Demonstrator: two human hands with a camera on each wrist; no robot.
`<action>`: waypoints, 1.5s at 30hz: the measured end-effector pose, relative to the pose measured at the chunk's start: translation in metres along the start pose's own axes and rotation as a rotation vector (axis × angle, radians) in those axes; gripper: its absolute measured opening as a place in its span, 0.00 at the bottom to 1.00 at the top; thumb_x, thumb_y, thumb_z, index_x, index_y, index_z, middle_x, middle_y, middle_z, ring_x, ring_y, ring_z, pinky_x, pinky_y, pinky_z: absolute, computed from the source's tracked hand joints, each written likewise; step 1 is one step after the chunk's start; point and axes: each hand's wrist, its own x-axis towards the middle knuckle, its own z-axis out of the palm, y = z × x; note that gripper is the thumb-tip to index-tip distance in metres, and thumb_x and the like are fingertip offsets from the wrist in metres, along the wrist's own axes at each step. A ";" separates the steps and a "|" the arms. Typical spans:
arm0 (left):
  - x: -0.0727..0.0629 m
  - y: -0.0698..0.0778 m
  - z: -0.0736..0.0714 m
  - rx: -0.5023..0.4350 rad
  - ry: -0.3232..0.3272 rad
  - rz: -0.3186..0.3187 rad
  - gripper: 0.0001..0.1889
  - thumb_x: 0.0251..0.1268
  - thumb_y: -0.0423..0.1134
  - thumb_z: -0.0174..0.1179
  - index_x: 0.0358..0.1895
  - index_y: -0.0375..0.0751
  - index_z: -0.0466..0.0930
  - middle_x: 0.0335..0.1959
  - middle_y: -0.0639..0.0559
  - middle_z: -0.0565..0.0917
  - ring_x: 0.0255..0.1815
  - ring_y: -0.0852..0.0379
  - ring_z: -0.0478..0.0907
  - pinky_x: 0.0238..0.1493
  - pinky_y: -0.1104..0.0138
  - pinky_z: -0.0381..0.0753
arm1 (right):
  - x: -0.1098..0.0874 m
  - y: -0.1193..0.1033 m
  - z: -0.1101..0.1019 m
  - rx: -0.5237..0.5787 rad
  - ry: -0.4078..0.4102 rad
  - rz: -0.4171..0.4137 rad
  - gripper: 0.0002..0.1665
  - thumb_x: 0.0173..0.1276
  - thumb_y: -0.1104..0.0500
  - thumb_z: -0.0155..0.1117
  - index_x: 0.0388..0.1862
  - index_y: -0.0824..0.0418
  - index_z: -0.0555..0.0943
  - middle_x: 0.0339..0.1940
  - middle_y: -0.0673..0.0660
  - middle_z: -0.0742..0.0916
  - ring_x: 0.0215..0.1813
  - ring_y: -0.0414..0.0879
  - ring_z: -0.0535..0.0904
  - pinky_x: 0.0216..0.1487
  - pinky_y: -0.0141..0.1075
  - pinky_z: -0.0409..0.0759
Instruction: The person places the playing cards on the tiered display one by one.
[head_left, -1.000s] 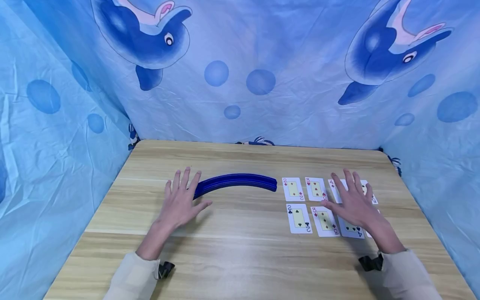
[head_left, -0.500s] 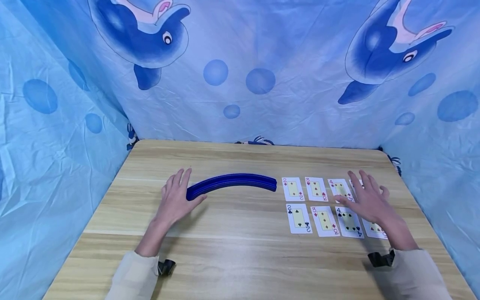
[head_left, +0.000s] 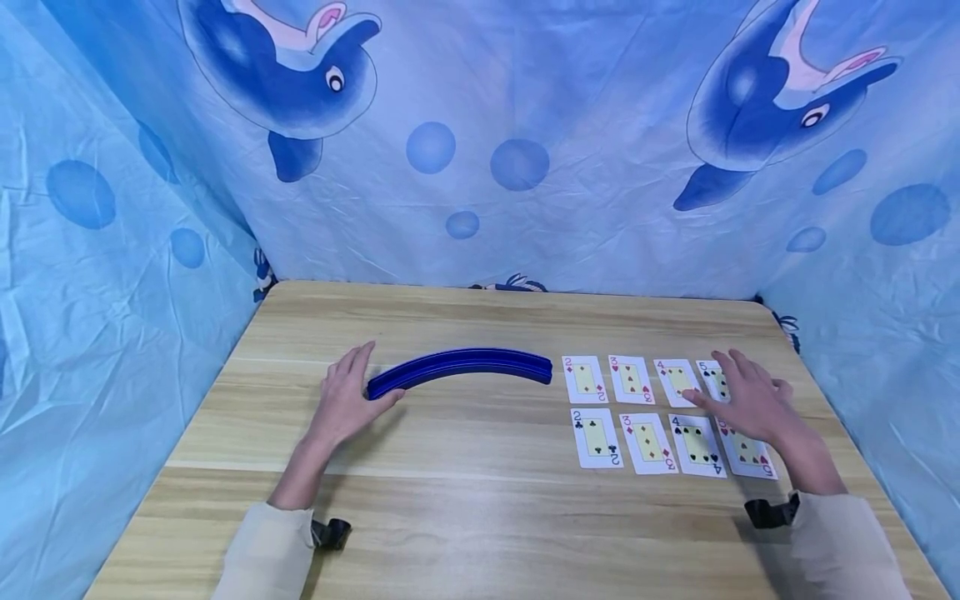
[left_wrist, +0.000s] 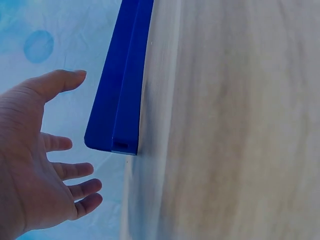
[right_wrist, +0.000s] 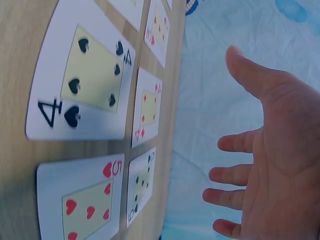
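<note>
A curved dark-blue card holder [head_left: 465,362] lies on the wooden table, bowed toward the back. My left hand [head_left: 347,408] is at its left end, thumb and fingers spread on either side. In the left wrist view, nothing lies between that hand's fingers and the thumb is apart from the holder [left_wrist: 120,85]. On the right, several playing cards lie face up in two rows. My right hand [head_left: 753,408] hovers above the right end of the rows, partly covering the 5 of spades [head_left: 711,379] and the top of the 5 of hearts [head_left: 752,458]. Its fingers hold nothing.
The leftmost cards are the 2 of diamonds [head_left: 584,380] and the 2 of clubs [head_left: 597,438]. A blue dolphin-print curtain [head_left: 480,108] encloses the table [head_left: 465,517] at the back and both sides. Black straps [head_left: 330,533] sit at both wrists.
My right hand has moved right, uncovering several cards. My left hand has shifted slightly left, baring the holder's end, and its fingers have drawn closer together. Holder and cards have stayed put.
</note>
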 end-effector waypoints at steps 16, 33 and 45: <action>0.000 -0.019 -0.002 -0.108 -0.066 -0.094 0.49 0.62 0.56 0.65 0.78 0.36 0.52 0.78 0.30 0.58 0.77 0.28 0.54 0.70 0.32 0.57 | 0.013 0.033 -0.001 0.080 -0.117 0.065 0.60 0.67 0.33 0.61 0.75 0.78 0.52 0.70 0.85 0.60 0.67 0.82 0.59 0.52 0.72 0.58; -0.002 -0.031 0.006 -0.144 -0.022 -0.051 0.40 0.61 0.50 0.68 0.72 0.34 0.65 0.69 0.32 0.73 0.70 0.33 0.63 0.69 0.38 0.60 | 0.022 0.058 0.010 0.200 -0.141 0.005 0.55 0.64 0.42 0.68 0.70 0.80 0.57 0.66 0.84 0.65 0.63 0.77 0.65 0.59 0.69 0.66; -0.004 -0.037 0.014 -0.178 0.062 0.008 0.26 0.56 0.40 0.72 0.58 0.33 0.79 0.61 0.31 0.77 0.64 0.33 0.68 0.65 0.40 0.63 | 0.029 0.065 0.017 0.173 -0.104 -0.051 0.46 0.59 0.43 0.73 0.62 0.76 0.69 0.64 0.82 0.68 0.61 0.76 0.68 0.56 0.66 0.70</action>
